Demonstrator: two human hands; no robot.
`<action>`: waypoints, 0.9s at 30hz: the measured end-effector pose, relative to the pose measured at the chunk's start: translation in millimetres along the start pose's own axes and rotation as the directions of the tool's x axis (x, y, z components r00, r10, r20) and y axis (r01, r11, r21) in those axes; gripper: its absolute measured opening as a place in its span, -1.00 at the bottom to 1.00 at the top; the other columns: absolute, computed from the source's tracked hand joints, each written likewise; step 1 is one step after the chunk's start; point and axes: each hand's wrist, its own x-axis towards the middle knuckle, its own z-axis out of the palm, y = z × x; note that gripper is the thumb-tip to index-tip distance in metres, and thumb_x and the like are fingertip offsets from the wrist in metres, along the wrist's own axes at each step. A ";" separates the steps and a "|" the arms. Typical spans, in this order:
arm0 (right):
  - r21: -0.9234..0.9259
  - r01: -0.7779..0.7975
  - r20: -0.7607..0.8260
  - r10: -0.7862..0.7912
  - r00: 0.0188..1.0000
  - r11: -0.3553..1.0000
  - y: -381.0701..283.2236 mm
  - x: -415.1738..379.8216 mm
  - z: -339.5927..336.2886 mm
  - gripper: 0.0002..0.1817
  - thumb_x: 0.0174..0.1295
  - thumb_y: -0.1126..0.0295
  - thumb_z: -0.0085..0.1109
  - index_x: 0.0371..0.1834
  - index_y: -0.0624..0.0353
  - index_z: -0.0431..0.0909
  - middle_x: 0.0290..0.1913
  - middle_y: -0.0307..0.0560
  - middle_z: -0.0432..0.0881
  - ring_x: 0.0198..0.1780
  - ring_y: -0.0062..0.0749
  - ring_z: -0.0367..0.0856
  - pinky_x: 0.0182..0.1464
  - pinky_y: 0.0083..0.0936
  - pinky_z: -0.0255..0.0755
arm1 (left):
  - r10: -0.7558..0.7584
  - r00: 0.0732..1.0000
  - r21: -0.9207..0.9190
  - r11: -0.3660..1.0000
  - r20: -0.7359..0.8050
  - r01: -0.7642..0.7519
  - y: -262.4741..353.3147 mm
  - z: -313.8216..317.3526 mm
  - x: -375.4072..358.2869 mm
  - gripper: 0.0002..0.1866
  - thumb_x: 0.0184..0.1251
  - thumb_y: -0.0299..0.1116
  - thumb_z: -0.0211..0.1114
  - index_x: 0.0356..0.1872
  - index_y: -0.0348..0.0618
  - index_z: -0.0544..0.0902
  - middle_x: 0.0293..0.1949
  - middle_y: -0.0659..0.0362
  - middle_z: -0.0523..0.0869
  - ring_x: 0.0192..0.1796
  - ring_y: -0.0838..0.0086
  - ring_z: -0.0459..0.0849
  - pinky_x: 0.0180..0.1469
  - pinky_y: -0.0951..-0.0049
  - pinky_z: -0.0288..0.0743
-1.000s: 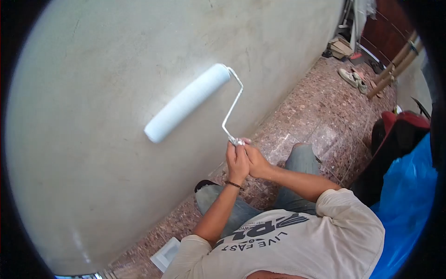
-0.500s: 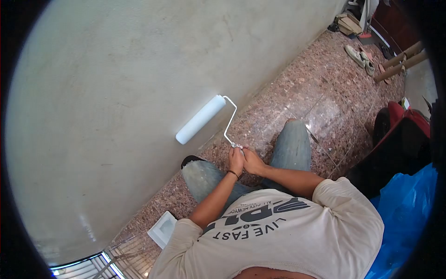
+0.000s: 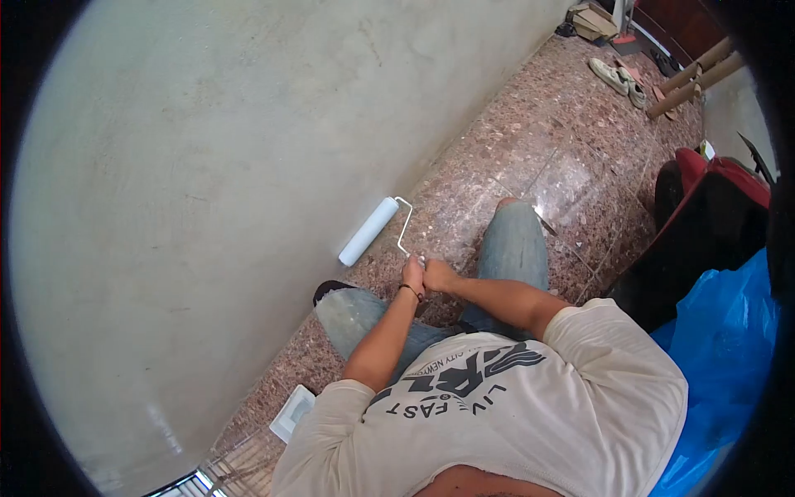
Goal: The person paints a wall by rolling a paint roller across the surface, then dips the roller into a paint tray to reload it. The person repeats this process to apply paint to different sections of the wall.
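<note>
A paint roller (image 3: pixel 369 232) with a pale, clean-looking sleeve lies against the grey wall (image 3: pixel 207 166), low down near where the wall meets the floor. Its bent white wire frame runs back to the handle between my two hands. My left hand (image 3: pixel 413 272), with a dark band at the wrist, is closed around the handle. Beside it my right hand (image 3: pixel 439 275) grips the same handle, fingers curled in. The hands hide most of the handle. Both sit between my bent knees in worn jeans (image 3: pixel 513 248).
A white tray (image 3: pixel 290 414) rests on the speckled reddish floor (image 3: pixel 530 141), partly behind my left sleeve. On the right are a black and red object (image 3: pixel 696 224) and blue plastic sheeting (image 3: pixel 720 331). Shoes (image 3: pixel 613 79), wooden poles (image 3: pixel 696 79) and a cardboard box (image 3: pixel 592 23) stand farther off.
The roller has moved down the wall toward its foot, and both hands have lowered with the handle still held. My view has shifted slightly.
</note>
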 end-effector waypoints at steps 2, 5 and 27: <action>-0.016 -0.023 0.032 0.024 0.999 1.000 -4.9 4.5 0.5 -0.45 0.23 0.06 -0.13 -0.14 0.41 0.56 -0.09 0.40 0.55 -0.01 0.15 0.55 0.06 -0.13 0.40 | -0.049 0.999 -0.062 0.997 0.005 0.049 3.3 -3.3 6.4 -0.72 0.26 -0.22 -0.06 -0.42 -0.23 0.49 -0.52 0.17 0.48 -0.41 0.39 0.50 -0.37 0.29 0.39; -0.036 -0.097 0.031 0.099 0.995 0.995 -4.8 19.0 8.5 -0.46 0.23 0.05 -0.13 -0.19 0.39 0.60 -0.11 0.37 0.56 -0.02 0.13 0.56 0.04 -0.16 0.42 | -0.180 0.978 -0.097 0.977 0.110 0.191 -14.9 -24.6 54.8 -0.78 0.26 -0.26 -0.06 -0.51 -0.11 0.43 -0.58 0.25 0.41 -0.50 0.47 0.44 -0.40 0.33 0.38; 0.033 -0.032 0.009 0.032 0.999 0.999 -12.4 15.3 -3.4 -0.44 0.22 0.04 -0.12 -0.32 0.45 0.59 -0.28 0.42 0.58 -0.20 0.18 0.61 -0.11 -0.09 0.47 | -0.263 0.928 -0.189 0.930 0.265 0.317 -4.0 -19.6 44.7 -0.81 0.25 -0.26 -0.03 -0.51 -0.07 0.43 -0.49 0.21 0.51 -0.36 0.41 0.53 -0.23 0.31 0.46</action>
